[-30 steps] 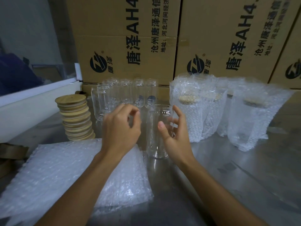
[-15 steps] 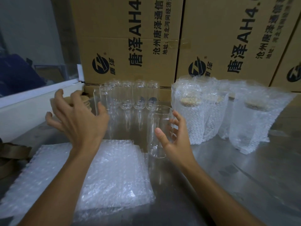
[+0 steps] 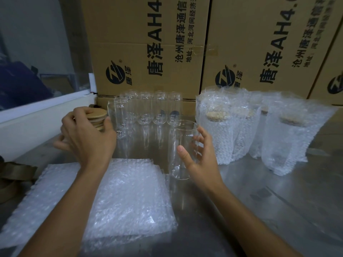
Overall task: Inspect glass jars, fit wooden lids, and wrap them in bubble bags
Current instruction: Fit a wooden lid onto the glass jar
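An open glass jar [image 3: 181, 138] stands upright on the metal table [image 3: 278, 201], just right of a flat stack of bubble bags [image 3: 130, 197]. My right hand [image 3: 201, 158] cups the jar from the right, thumb in front and fingers behind the glass. A stack of round wooden lids [image 3: 97, 116] stands at the back left. My left hand [image 3: 87, 136] lies over that stack, with its fingers curled round the top lids. Most of the stack is hidden behind this hand.
Several empty glass jars [image 3: 148, 112] stand in rows at the back centre. Bubble-wrapped jars with lids [image 3: 220, 130] stand to the right. Printed cardboard boxes [image 3: 148, 52] wall off the back, a white ledge [image 3: 37, 117] the left. A brown strap [image 3: 13, 173] lies at the left edge.
My left hand has left the jar, swung left to the lid stack and closed its fingers over the top lids. My right hand has stayed at the jar.
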Available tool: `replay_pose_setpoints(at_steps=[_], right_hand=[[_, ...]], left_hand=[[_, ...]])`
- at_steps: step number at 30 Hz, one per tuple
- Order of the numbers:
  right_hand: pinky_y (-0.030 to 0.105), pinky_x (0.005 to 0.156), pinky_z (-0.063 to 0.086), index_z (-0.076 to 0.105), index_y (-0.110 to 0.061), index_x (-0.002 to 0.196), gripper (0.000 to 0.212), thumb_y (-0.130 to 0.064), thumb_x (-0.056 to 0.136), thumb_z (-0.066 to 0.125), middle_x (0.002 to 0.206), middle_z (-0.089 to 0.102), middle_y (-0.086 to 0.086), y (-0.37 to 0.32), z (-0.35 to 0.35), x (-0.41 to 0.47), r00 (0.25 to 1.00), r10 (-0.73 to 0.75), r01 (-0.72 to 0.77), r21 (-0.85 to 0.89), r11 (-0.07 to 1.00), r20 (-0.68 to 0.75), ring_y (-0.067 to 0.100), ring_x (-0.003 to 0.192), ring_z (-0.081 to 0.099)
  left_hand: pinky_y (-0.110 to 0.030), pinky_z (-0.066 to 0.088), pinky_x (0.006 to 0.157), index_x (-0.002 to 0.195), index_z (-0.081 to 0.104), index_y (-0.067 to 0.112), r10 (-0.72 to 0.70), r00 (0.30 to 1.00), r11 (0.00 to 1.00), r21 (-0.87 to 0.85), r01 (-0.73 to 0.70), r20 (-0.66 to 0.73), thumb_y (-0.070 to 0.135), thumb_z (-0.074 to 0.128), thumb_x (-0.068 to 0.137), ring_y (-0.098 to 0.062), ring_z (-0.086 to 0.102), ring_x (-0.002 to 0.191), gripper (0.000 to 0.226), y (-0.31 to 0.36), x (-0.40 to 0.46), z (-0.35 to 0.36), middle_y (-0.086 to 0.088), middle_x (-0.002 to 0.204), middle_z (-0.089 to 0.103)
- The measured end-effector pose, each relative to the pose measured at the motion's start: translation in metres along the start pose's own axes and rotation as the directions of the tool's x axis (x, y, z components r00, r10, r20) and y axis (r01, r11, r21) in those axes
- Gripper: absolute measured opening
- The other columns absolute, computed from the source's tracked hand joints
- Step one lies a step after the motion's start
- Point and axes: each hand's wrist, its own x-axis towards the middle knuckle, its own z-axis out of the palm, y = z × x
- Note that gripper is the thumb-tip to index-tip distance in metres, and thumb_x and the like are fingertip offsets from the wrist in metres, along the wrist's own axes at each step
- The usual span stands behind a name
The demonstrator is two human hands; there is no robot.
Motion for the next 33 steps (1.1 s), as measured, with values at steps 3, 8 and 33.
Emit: replay_pose_setpoints(at_steps=[3,8,33], right_hand=[[0.047,0.115,0.042,0.026,-0.048,0.149,0.080,-0.061,0.083,0.069,0.155,0.038,-0.004,0.002,0.000,0.001,1.000,-0.015,0.015,-0.007,1.000,-0.005,0.015,0.142,0.042],[0.030,0.109,0.044,0.024,-0.045,0.152,0.089,-0.071,0.076,0.064,0.149,0.045,-0.008,0.005,0.000,0.003,0.999,-0.008,0.007,-0.016,1.000,-0.033,0.008,0.137,0.045],[0.035,0.095,0.054,0.067,-0.016,0.119,0.024,-0.027,0.101,0.055,0.118,0.069,0.001,-0.038,0.003,0.003,0.791,-0.490,0.461,-0.170,0.871,-0.367,0.018,0.112,0.066]], left_hand=[[-0.052,0.023,0.108,0.119,0.052,0.017,0.103,0.994,0.994,0.039,-0.101,-0.046,0.032,0.067,0.086,-0.032,0.041,0.129,0.039,0.002,-0.003,-0.004,-0.013,0.135,0.049],[-0.047,0.026,0.102,0.115,0.061,0.012,0.428,0.902,0.903,-0.006,-0.429,-0.061,0.035,0.064,0.087,-0.035,0.047,0.121,0.036,0.023,-0.018,-0.008,-0.017,0.131,0.055],[-0.037,0.044,0.106,0.144,0.027,0.032,0.565,0.750,0.734,-0.623,-0.269,0.342,0.065,0.064,0.078,-0.017,0.045,0.132,0.083,0.056,-0.093,0.016,-0.001,0.145,0.041]])
